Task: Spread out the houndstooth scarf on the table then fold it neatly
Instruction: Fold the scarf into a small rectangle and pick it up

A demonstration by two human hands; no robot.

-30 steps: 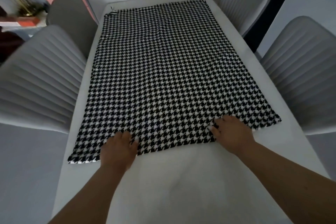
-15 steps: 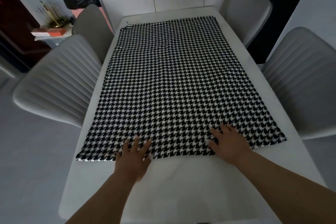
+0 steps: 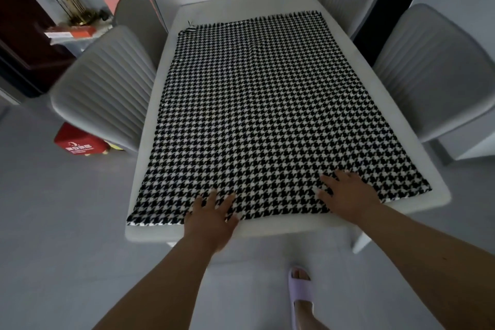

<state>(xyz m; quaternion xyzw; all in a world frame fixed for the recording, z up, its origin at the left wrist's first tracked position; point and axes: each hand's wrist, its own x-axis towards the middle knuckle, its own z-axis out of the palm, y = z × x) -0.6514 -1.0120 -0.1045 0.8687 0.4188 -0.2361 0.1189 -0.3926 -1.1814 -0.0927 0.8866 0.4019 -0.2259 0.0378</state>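
Note:
The black-and-white houndstooth scarf (image 3: 262, 115) lies spread flat over most of the white table (image 3: 267, 230), its fringed far end near the table's back edge. My left hand (image 3: 211, 217) rests palm down with straight fingers on the scarf's near edge, left of centre. My right hand (image 3: 345, 195) lies flat with spread fingers on the near edge, right of centre. Neither hand grips the cloth.
Grey ribbed chairs stand on both sides: two on the left (image 3: 104, 88) and two on the right (image 3: 434, 72). A red box (image 3: 80, 142) sits on the floor under the left chair. My foot in a lilac slipper (image 3: 301, 295) is below the table's near edge.
My fingers have uncurled from the near edge to lie flat on the scarf. The camera has pulled back, so the table's near edge and the floor show now.

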